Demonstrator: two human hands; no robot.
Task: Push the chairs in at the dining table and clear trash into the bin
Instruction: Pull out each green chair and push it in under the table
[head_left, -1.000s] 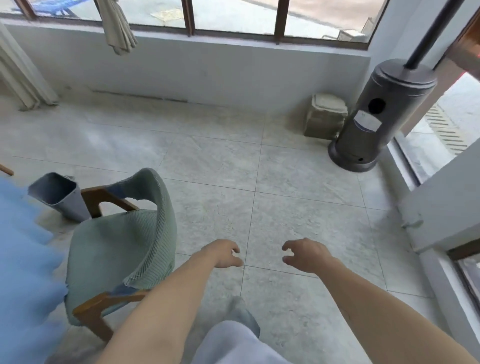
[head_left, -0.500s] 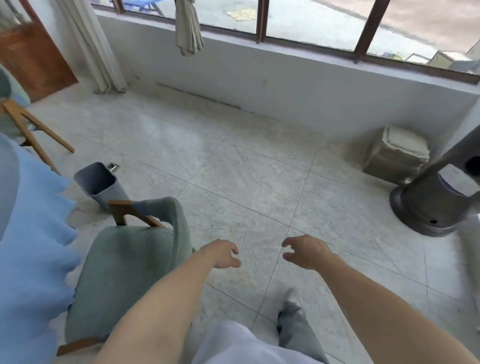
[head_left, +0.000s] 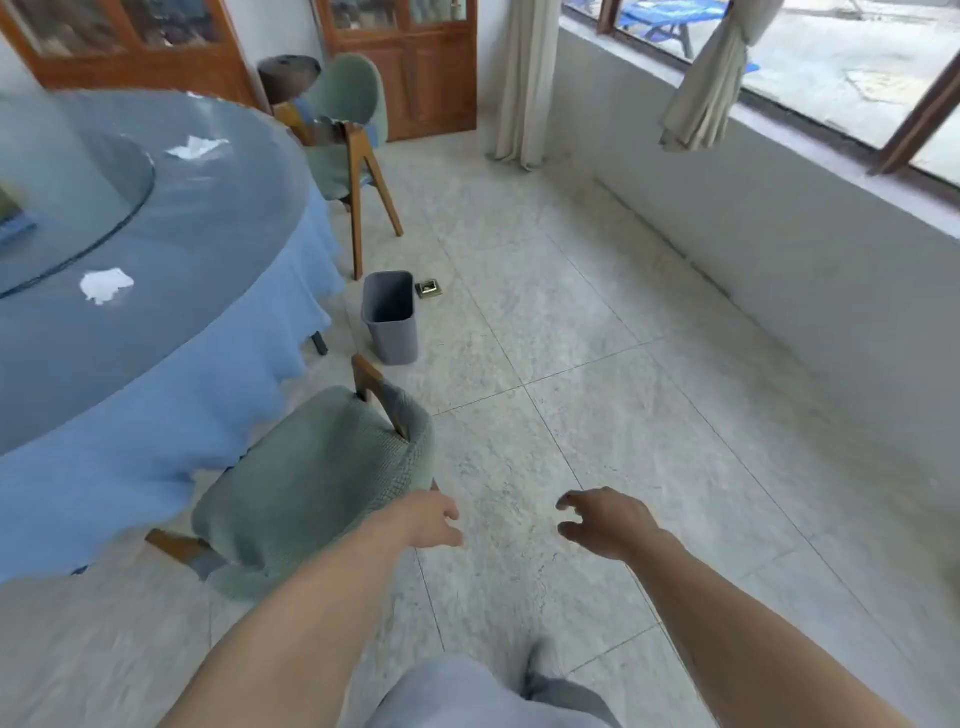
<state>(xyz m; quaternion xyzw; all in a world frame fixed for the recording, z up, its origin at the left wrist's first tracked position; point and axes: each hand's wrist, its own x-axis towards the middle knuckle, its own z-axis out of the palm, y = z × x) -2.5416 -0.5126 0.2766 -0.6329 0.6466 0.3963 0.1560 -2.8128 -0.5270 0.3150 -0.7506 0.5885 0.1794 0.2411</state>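
Note:
A round dining table (head_left: 156, 364) with a blue cloth and glass top fills the left. Two crumpled white papers (head_left: 105, 285) (head_left: 195, 147) lie on it. A green padded chair (head_left: 317, 483) stands at the table's near edge, its seat partly under the cloth. A second green chair (head_left: 348, 130) stands farther back, pulled away from the table. A grey bin (head_left: 390, 317) sits on the floor between them. My left hand (head_left: 431, 519) hovers just right of the near chair's back, fingers loosely curled, empty. My right hand (head_left: 602, 519) hangs over the floor, relaxed and empty.
A small metal floor socket (head_left: 429, 289) lies beside the bin. Wooden cabinets (head_left: 405, 67) line the far wall, with a dark round object (head_left: 288, 78) behind the far chair. Curtains (head_left: 524, 78) hang by the window wall on the right. Tiled floor spreads to the right.
The view has swung left, bringing the table, papers and far chair into sight; the heater on the right has left the frame. Both hands keep the same empty, outstretched pose.

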